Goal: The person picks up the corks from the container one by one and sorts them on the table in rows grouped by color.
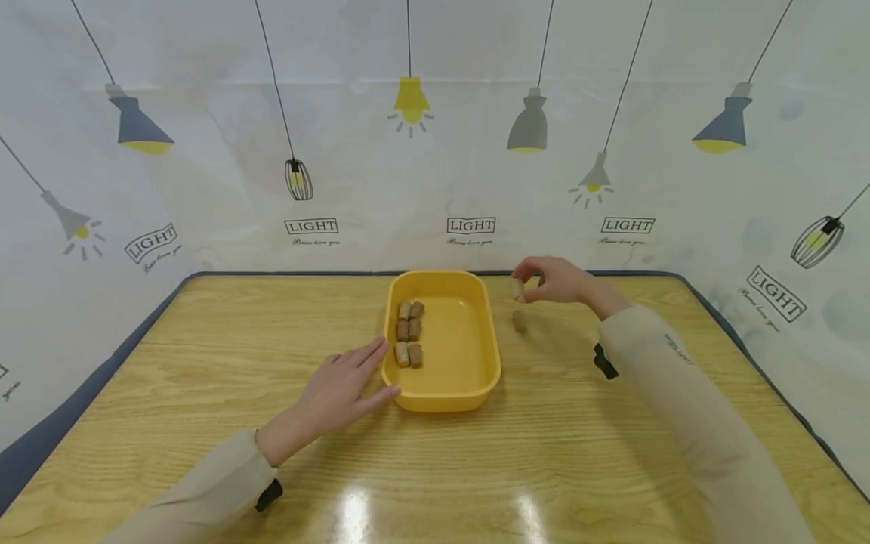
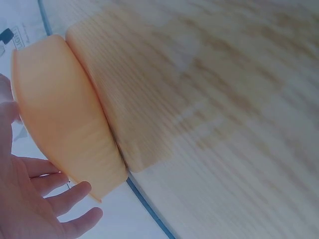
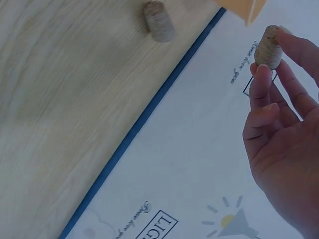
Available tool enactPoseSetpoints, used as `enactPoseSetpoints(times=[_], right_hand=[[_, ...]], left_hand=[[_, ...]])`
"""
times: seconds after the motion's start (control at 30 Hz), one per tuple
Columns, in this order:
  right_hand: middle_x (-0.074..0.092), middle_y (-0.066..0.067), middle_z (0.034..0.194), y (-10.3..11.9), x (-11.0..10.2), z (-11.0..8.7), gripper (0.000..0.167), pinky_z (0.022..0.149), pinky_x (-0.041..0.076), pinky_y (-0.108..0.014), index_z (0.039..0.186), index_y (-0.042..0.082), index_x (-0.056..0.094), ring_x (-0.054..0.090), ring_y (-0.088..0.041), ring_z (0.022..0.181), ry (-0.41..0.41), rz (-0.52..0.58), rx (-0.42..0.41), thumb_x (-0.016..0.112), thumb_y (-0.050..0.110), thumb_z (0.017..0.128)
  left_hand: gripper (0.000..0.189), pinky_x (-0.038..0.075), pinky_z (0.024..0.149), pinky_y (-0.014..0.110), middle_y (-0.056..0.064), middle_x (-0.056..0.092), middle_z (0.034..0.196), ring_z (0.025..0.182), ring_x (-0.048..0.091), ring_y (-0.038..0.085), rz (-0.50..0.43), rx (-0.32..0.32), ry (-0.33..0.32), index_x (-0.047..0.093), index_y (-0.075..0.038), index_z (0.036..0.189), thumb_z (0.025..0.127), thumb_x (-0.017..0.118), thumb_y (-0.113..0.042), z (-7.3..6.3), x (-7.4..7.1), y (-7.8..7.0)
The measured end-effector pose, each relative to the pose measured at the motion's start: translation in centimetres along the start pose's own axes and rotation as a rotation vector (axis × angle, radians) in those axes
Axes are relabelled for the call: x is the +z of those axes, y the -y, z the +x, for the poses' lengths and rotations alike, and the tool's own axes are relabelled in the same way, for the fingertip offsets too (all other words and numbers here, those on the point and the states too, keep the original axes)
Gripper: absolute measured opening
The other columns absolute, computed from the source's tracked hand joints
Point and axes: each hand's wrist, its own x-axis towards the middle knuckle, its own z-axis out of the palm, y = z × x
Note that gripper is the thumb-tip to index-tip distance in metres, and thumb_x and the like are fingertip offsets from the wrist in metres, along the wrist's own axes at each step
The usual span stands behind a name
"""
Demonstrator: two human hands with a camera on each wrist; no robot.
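Note:
Between thumb and fingers my right hand (image 1: 553,279) pinches a cork (image 3: 269,47), raised off the table to the right of a yellow plastic tub (image 1: 451,404). A second cork (image 1: 519,322) lies on the wood just below that hand; the right wrist view shows it lying apart from the tub. Inside the tub, several corks (image 1: 409,332) form two columns along the left wall, some lighter and some darker brown. My left hand (image 1: 340,393) touches the tub's left rim with its fingers extended. In the left wrist view its fingers (image 2: 70,199) are spread beside the tub's outer wall.
The wooden table (image 1: 238,363) has a dark blue edge (image 1: 306,273) at the back. Behind it hangs a pale sheet (image 1: 367,174) printed with lamps and lettering. A dark strap end (image 1: 605,361) hangs under the right sleeve, another (image 1: 269,495) under the left.

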Motion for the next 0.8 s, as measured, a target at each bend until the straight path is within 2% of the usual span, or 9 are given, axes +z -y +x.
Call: enactPoseSetpoints(times=[0.13,0.37,0.63,0.8], right_hand=[[0.056,-0.014,0.105,-0.9,0.1,-0.8,0.039,0.076,0.041,-0.039,0.113,0.000,0.053,0.051,-0.026,0.090,-0.001,0.010,0.018,0.065,0.015,0.079],[0.054,-0.016,0.107,-2.9,1.2,-1.9,0.041,0.078,0.041,-0.041,0.116,-0.001,0.051,0.050,-0.030,0.095,-0.006,0.036,0.052,0.063,0.013,0.080],[0.054,-0.018,0.103,-5.0,2.8,-2.5,0.038,0.077,0.041,-0.042,0.113,-0.005,0.051,0.048,-0.036,0.097,-0.065,0.053,0.017,0.062,0.006,0.078],[0.054,-0.018,0.103,-5.9,3.7,-2.9,0.036,0.076,0.041,-0.043,0.112,-0.005,0.051,0.049,-0.036,0.096,-0.071,0.066,0.059,0.061,0.006,0.079]], left_hand=[[0.072,0.035,0.084,0.050,0.011,0.032,0.138,0.112,0.044,0.031,-0.001,-0.002,0.002,0.032,-0.004,0.136,0.086,0.043,-0.053,0.0,0.0,0.0],[0.071,0.034,0.085,0.050,0.011,0.032,0.138,0.112,0.043,0.031,-0.006,-0.003,0.006,0.032,-0.004,0.136,0.086,0.044,-0.053,0.0,0.0,0.0],[0.071,0.034,0.085,0.050,0.011,0.032,0.138,0.113,0.043,0.031,-0.006,-0.003,0.002,0.031,-0.004,0.137,0.086,0.044,-0.053,0.0,-0.1,-0.1],[0.071,0.034,0.086,0.050,0.011,0.032,0.138,0.113,0.043,0.031,-0.006,-0.004,0.005,0.031,-0.004,0.137,0.086,0.044,-0.053,0.0,-0.1,-0.1]])
